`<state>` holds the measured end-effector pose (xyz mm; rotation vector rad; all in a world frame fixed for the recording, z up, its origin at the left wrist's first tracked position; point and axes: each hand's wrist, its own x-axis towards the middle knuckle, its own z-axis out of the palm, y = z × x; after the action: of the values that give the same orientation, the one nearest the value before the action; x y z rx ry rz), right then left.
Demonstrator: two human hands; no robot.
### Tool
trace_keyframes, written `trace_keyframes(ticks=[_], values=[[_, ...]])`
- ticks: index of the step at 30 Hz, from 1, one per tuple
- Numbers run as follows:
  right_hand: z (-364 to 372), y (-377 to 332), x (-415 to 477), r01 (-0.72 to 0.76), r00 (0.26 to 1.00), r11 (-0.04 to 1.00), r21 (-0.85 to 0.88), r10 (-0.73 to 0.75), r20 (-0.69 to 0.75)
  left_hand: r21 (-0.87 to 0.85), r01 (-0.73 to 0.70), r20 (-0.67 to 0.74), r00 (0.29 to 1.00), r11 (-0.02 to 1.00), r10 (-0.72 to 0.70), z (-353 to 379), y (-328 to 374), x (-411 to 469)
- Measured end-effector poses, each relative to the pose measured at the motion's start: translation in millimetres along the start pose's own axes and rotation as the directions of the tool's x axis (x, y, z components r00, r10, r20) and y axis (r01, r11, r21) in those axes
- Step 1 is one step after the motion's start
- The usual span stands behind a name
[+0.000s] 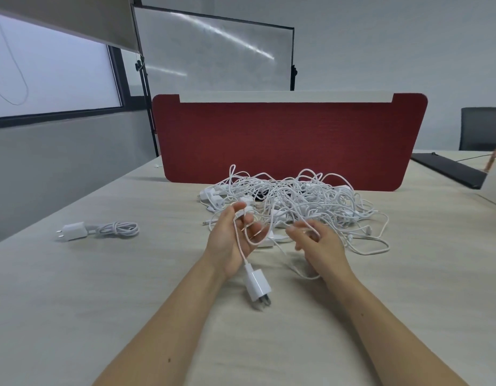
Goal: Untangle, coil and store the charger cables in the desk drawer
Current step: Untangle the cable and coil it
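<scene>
A pale wood-grain table fills the view, with a dark red felt divider panel standing upright across its far edge at twelve o'clock. Just in front of the panel lies a heap of tangled white charger cables, plug blocks showing among the loops. At nine o'clock, well apart from the heap, a coiled white cable with its plug block lies on the table. A person's bare forearms reach in from six o'clock. The left hand, palm up, has its grip closed on a single white cable strand that runs down across the palm. The right hand, at three o'clock from the left, has its grip curled round a strand leading into the heap. A small white plug adapter hangs from the strand below the left wrist, prongs towards six o'clock.
</scene>
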<state>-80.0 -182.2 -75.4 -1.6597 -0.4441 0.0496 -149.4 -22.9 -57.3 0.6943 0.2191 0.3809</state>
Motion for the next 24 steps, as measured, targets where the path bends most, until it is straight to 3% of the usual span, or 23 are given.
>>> trace_keyframes(ticks=[2, 4, 6, 7, 8, 10, 14, 19, 21, 24], values=[[0, 3, 1, 0.062, 0.990, 0.996, -0.065, -0.070, -0.125, 0.087, -0.016, -0.091, 0.996, 0.996, 0.024, -2, -1, 3], [-2, 7, 1, 0.296, 0.909, 0.905, -0.305, -0.365, -0.201, 0.138, -0.003, -0.148, 0.989, 0.990, 0.023, -3, -1, 3], [1, 6, -2, 0.552, 0.729, 0.684, -0.477, -0.673, -0.122, 0.185, 0.019, -0.175, 0.984, 0.983, 0.014, -5, -4, 6], [5, 4, -4, 0.629, 0.661, 0.592, -0.504, -0.748, -0.054, 0.202, 0.030, -0.186, 0.983, 0.979, 0.008, -6, -5, 8], [10, 1, -8, 0.687, 0.624, 0.538, -0.488, -0.781, 0.017, 0.206, 0.048, -0.192, 0.981, 0.977, -0.008, -7, -7, 9], [22, -3, -17, 0.743, 0.633, 0.542, -0.393, -0.760, 0.149, 0.192, 0.091, -0.208, 0.977, 0.977, -0.050, -8, -8, 12], [27, 2, -22, 0.633, 0.770, 0.739, -0.231, -0.570, 0.288, 0.145, 0.117, -0.222, 0.972, 0.983, -0.083, -9, -3, 8], [23, -3, -18, 0.354, 0.901, 0.935, 0.012, -0.344, 0.265, 0.083, 0.182, -0.165, 0.972, 0.980, -0.167, -18, 5, 13], [17, -8, -15, 0.160, 0.928, 0.975, 0.155, -0.202, 0.314, 0.082, 0.190, -0.150, 0.973, 0.978, -0.176, -21, 6, 14], [5, -13, -9, -0.071, 0.904, 0.927, 0.369, -0.096, 0.416, 0.097, 0.220, -0.133, 0.969, 0.971, -0.206, -22, 8, 13]])
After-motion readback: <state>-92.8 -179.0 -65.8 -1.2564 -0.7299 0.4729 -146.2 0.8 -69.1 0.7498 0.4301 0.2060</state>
